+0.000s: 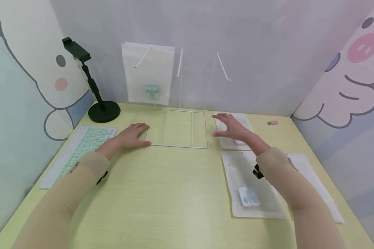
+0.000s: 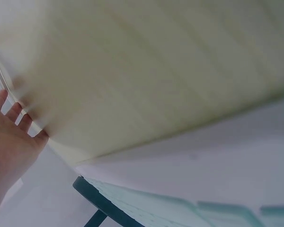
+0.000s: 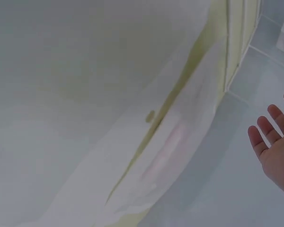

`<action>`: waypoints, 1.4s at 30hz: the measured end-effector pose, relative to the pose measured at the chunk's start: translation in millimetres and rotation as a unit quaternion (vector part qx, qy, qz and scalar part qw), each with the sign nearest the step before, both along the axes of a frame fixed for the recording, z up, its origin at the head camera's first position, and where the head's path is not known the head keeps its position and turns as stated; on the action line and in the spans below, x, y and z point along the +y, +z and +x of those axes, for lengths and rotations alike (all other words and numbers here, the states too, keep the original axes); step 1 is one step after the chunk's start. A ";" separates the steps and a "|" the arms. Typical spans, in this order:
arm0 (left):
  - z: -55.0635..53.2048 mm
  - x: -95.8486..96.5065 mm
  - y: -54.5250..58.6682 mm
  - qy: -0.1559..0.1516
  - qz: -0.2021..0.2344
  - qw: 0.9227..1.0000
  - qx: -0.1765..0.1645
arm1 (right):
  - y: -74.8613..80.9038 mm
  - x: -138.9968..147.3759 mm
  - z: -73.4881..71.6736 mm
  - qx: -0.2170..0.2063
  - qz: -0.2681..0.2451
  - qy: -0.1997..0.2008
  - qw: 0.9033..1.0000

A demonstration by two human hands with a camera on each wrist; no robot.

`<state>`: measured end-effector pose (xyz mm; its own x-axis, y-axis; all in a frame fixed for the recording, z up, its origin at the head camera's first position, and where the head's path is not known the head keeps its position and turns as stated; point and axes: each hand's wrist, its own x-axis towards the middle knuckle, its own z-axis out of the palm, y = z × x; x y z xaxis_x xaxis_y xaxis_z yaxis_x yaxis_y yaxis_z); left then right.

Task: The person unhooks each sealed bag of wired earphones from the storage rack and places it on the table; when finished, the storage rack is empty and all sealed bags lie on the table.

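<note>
White wire rack is stood on the table, base between the two hands, three hooks projected above it. Its left side is met by the left hand: thumb is placed at the front left corner, fingers are extended along the left edge, held apart from the thumb; contact seems light, no firm grip seen. The right hand is held just off the rack's right side, not touching it, thumb and fingers spread with a gap between, above the far pouch. On the rack's left hook a hanging pouch is hung, a green item seen through it. Right of the rack and nearer the viewer, the near pouch is laid flat, a blue-and-white item inside. A keyboard and black stand are placed left of the rack; a small pink block is seen well right of it.
</note>
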<state>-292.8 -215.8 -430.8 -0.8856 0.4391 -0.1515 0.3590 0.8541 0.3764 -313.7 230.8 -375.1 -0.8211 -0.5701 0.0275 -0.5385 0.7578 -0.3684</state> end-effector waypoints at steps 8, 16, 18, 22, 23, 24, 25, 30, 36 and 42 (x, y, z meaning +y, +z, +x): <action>-3.5 -2.1 -4.3 0.000 -0.002 1.000 0.005 | -21.0 -9.4 -12.0 -0.037 0.054 0.032 0.997; -2.0 -0.7 -2.7 0.000 0.001 1.000 0.002 | -34.8 -22.6 -14.6 -0.046 0.088 0.046 0.994; -2.1 0.0 -2.5 0.000 0.004 1.000 0.001 | -36.5 -24.1 -14.0 -0.049 0.100 0.048 0.993; -2.4 0.1 -3.1 -0.002 0.002 1.000 0.001 | -37.5 -23.7 -12.6 -0.051 0.110 0.048 0.992; -2.4 -0.4 -3.4 -0.002 0.000 1.000 0.001 | -37.8 -23.4 -12.6 -0.051 0.112 0.049 0.991; -2.4 -0.8 -3.5 -0.002 -0.001 1.000 0.001 | -38.2 -23.3 -12.7 -0.050 0.113 0.050 0.991; -2.4 -1.2 -3.6 -0.002 -0.002 1.000 0.002 | -38.6 -23.3 -13.0 -0.049 0.116 0.052 0.991; -2.4 -2.0 -0.7 -0.003 -0.003 1.000 -0.002 | -40.1 -22.9 -14.6 -0.046 0.119 0.057 0.990; -8.0 -2.1 7.3 -0.025 0.029 0.999 -0.025 | -41.2 -22.0 -16.7 -0.053 0.126 0.054 0.989; -13.5 -5.8 14.2 -0.023 0.057 0.997 -0.043 | -39.3 -22.7 -15.7 -0.059 0.128 0.055 0.988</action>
